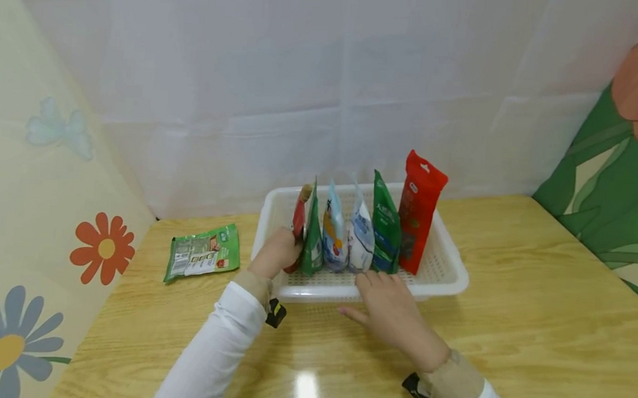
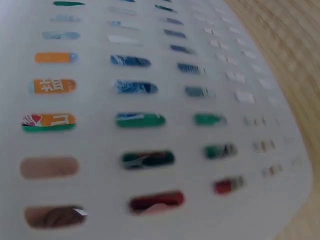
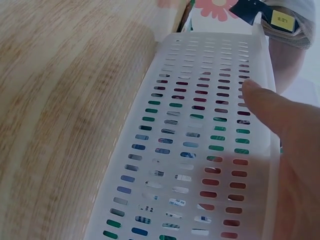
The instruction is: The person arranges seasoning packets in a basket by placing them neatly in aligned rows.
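A white slotted plastic basket (image 1: pixel 303 293) holds several upright packets in a row. My left hand (image 1: pixel 279 252) reaches in over its left front corner and grips the near edge of a narrow red packet with a brownish top (image 1: pixel 299 213). Its fingertips are partly hidden. Close beside stands a green packet (image 1: pixel 312 241). My right hand (image 1: pixel 391 305) holds the basket's front rim, fingers over the inside and thumb (image 3: pixel 265 102) along the outer wall in the right wrist view. In the left wrist view, the slotted wall (image 2: pixel 95 140) fills most of the picture, with packet colours showing through.
Further right in the basket stand a light blue packet (image 1: pixel 335 230), a white-and-blue packet (image 1: pixel 360 237), a dark green packet (image 1: pixel 385 232) and a tall red packet (image 1: pixel 420 216). Left of the basket, a green packet (image 1: pixel 205 253) lies on the wooden table (image 1: pixel 508 305). A white cloth (image 1: pixel 303 90) hangs behind.
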Demonstrator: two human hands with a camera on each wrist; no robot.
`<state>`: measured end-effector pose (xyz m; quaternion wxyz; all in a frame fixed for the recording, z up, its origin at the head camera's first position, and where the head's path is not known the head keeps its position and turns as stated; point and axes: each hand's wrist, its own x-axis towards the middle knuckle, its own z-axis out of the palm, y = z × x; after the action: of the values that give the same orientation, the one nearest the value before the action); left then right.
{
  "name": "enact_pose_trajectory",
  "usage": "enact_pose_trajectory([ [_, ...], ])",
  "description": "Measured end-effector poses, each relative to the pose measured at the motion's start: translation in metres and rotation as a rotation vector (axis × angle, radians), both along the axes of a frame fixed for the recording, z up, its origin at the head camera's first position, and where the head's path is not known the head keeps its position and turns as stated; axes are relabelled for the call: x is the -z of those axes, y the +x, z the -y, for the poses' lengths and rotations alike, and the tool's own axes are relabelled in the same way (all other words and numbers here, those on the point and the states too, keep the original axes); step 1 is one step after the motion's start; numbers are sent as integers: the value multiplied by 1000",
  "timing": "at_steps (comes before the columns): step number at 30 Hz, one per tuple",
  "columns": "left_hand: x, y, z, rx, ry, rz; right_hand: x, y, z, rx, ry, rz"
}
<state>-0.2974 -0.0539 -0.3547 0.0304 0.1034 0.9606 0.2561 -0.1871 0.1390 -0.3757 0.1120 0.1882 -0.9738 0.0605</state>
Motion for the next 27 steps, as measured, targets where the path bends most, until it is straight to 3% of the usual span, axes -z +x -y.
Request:
enact_pose_trajectory([
  [8, -1, 8, -4, -64, 25, -106, 0, 0, -1, -1, 3, -8],
  [14, -3, 5, -5, -58, 16, -98, 0, -1, -1, -4, 3, -28],
  [22, -4, -3, 6, -41, 80, 38, 2, -1, -1, -10, 7, -38],
  [27, -6, -6, 11, -29, 93, 83, 2, -1, -1, -9, 5, -45],
])
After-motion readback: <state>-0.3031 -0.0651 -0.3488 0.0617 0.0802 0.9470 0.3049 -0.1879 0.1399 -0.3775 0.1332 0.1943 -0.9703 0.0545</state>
